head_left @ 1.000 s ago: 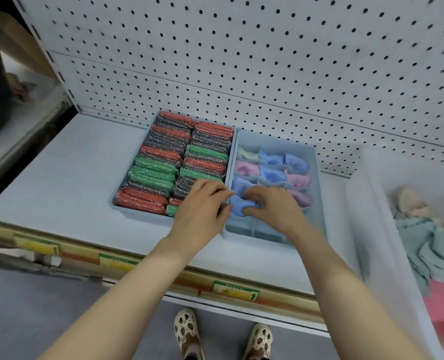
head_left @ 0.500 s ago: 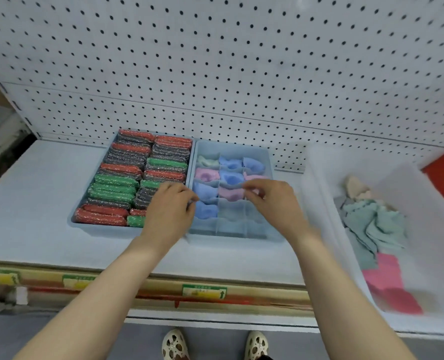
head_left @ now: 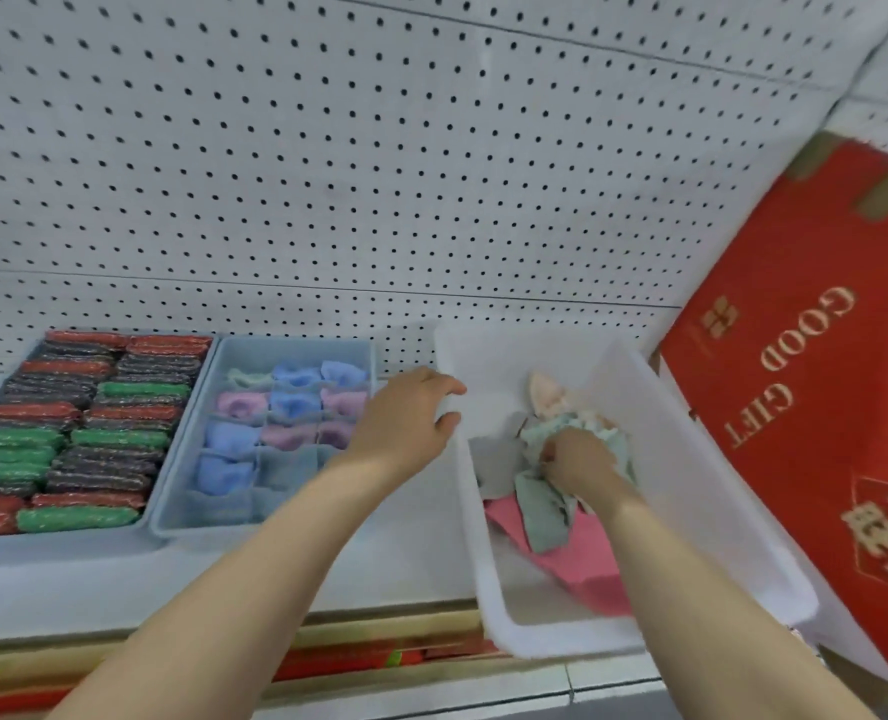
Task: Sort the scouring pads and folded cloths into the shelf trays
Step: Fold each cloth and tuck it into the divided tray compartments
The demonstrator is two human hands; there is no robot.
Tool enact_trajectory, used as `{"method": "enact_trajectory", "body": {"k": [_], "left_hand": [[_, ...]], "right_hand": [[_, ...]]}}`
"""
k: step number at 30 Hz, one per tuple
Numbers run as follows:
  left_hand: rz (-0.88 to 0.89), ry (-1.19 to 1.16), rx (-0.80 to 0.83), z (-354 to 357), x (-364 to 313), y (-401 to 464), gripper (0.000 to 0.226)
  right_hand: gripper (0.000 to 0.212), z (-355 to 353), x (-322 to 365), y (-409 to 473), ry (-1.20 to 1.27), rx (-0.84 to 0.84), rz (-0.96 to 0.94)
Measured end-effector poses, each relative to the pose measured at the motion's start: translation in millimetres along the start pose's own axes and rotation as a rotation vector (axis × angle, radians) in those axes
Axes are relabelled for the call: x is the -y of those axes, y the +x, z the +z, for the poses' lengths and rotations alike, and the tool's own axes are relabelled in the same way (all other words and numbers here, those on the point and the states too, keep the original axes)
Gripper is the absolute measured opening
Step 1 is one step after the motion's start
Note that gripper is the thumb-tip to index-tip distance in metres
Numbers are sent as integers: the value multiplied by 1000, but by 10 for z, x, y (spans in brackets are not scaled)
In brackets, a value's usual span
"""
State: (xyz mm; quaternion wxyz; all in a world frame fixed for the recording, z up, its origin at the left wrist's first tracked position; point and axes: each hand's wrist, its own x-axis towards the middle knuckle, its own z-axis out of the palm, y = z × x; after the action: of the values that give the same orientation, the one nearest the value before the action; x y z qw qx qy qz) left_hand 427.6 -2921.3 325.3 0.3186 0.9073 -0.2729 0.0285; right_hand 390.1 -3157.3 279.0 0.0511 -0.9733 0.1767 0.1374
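Now: right hand (head_left: 577, 459) grips a pale green cloth (head_left: 546, 511) in the white bin (head_left: 701, 485). Left hand (head_left: 405, 418), fingers relaxed, rests at the bin's left rim. Divided tray (head_left: 182, 459): nine folded cloths. Pad tray (head_left: 135, 527) full, two columns.

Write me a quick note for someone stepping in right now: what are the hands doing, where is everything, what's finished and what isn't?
Right hand: inside the white bin, its grip closed on a green cloth from the loose pile.
Left hand: empty, fingers relaxed, at the bin's left rim.
Pad tray: full of red, green and dark pads.
Divided tray: blue, pink and pale cloths fill the back rows; several front cells are empty.
Left: fold the green cloth and the pink cloth under it, plus the others in the bin, and slot them into the empty cells.
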Motion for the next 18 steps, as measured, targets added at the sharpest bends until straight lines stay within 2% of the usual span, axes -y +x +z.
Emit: {"method": "enact_trajectory", "body": {"k": [5, 9, 11, 13, 16, 18], "left_hand": [[-13, -46, 36, 29, -219, 258, 45], [-1, -194, 55, -107, -387, 437, 60], [-68, -319, -1, -225, -461, 528, 48], [-112, -512, -108, -377, -520, 598, 17], [-115, -662, -262, -627, -562, 646, 23], [-50, -666, -262, -813, -628, 633, 17]], "right_hand": [[14, -720, -6, 10, 595, -66, -160], [13, -1316, 99, -171, 852, 18, -421], [16, -1521, 171, -250, 936, 7, -533], [18, -1671, 252, -310, 968, -43, -580], [9, -1786, 373, -390, 1035, -106, -627], [22, -1832, 494, -455, 1026, -109, -671]]}}
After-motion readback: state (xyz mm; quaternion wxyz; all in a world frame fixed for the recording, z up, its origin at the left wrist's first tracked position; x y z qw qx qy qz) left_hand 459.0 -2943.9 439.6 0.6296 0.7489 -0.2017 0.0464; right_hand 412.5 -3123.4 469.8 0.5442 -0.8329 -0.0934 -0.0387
